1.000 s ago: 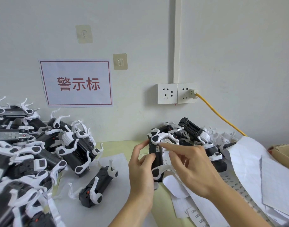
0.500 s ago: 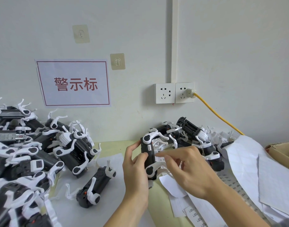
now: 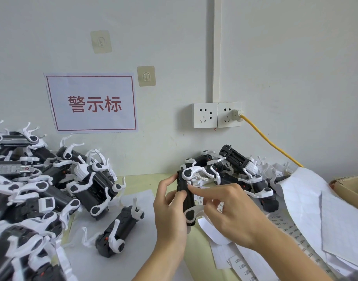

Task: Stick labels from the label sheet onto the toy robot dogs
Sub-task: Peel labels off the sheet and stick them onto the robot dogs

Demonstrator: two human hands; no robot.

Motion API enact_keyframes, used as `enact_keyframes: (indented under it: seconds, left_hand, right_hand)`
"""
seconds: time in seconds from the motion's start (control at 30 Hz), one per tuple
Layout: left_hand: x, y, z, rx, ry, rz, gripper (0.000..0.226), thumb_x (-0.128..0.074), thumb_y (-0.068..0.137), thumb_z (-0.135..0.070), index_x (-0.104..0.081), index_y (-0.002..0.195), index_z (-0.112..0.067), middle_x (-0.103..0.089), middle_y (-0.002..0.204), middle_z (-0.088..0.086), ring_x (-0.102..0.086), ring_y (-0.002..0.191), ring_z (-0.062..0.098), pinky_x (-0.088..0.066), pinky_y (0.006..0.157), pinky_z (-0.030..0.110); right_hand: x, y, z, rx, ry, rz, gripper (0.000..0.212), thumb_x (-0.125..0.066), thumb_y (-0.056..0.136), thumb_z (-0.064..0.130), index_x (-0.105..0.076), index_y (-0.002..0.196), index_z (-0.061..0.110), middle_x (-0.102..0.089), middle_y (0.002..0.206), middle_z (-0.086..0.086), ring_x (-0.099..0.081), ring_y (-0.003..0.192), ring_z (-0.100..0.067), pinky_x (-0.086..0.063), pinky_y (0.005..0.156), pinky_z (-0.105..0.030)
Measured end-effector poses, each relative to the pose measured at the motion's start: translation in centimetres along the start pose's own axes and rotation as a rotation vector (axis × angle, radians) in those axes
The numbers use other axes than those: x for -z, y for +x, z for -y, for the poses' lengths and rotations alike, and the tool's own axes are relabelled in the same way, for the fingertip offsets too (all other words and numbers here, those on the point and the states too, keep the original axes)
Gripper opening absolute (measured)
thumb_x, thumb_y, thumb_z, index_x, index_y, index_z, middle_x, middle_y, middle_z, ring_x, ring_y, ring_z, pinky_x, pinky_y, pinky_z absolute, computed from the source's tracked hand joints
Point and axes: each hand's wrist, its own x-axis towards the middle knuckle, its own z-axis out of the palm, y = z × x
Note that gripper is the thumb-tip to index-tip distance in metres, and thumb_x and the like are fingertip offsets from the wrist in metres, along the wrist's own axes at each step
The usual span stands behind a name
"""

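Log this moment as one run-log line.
left hand: grips toy dog | right hand: forefinger presses label onto dog | step: sticking

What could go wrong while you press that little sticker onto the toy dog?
The label is tiny and only the right hand's fingertip presses it, so it might end up crooked or lift at an edge. The left hand holds the toy robot dog upright above the table by its narrow body, so a hard push could twist it in the grip. The loose label sheets under the right wrist could get dragged or creased.
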Motion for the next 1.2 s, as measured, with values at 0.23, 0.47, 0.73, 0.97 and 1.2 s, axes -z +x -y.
enact_keyframes:
  seconds: [0.23,0.47,0.73,0.97,1.2]
  left_hand:
    - [-0.1,-0.1,-0.3,-0.02,0.022,-0.001,0.046,-0.053,0.093,-0.002,-0.069,0.093,-0.045,-0.068,0.088,0.021,-0.055,0.062,0.021,-0.037,0.044,0.022]
    - [-0.2,-0.7,-0.6,-0.084,0.063,0.05,0.054,-0.051,0.094,0.005,-0.07,0.093,-0.046,-0.074,0.087,0.008,-0.071,0.068,0.017,-0.05,0.05,0.017]
    - [-0.4,-0.9,-0.9,-0.082,0.014,0.027,0.049,-0.058,0.093,0.001,-0.07,0.096,-0.046,-0.074,0.092,0.004,-0.074,0.074,0.021,-0.052,0.053,0.02]
    - [-0.4,-1.0,-1.0,-0.092,0.033,0.025,0.051,-0.054,0.094,0.002,-0.069,0.098,-0.046,-0.074,0.091,0.003,-0.074,0.075,0.024,-0.053,0.054,0.021]
    - [-0.5,-1.2,-1.2,-0.095,0.029,0.025,0.051,-0.053,0.095,0.002,-0.069,0.099,-0.046,-0.074,0.092,-0.001,-0.075,0.075,0.024,-0.051,0.049,0.018]
  right_hand:
    - [0.1,-0.1,0.3,0.05,-0.018,-0.116,0.053,-0.037,0.078,0.029,-0.076,0.113,0.032,-0.064,0.068,0.018,-0.057,0.066,-0.002,-0.034,0.06,-0.01]
    - [-0.2,-0.1,0.6,0.04,-0.073,-0.075,0.06,-0.042,0.08,0.022,-0.062,0.134,0.039,-0.066,0.076,0.015,-0.053,0.067,-0.001,-0.031,0.058,-0.012]
    - [-0.4,0.2,0.1,0.102,0.033,-0.097,0.054,-0.037,0.075,0.023,-0.075,0.112,0.03,-0.066,0.071,0.012,-0.057,0.065,-0.01,-0.035,0.055,-0.012]
    - [-0.1,0.0,0.3,0.056,-0.035,-0.155,0.057,-0.04,0.078,0.021,-0.068,0.126,0.032,-0.068,0.077,0.017,-0.058,0.072,-0.005,-0.04,0.063,-0.013]
    - [0.0,-0.1,0.4,0.059,-0.074,-0.099,0.061,-0.042,0.079,0.016,-0.064,0.132,0.035,-0.067,0.076,0.015,-0.053,0.064,0.0,-0.031,0.058,-0.01]
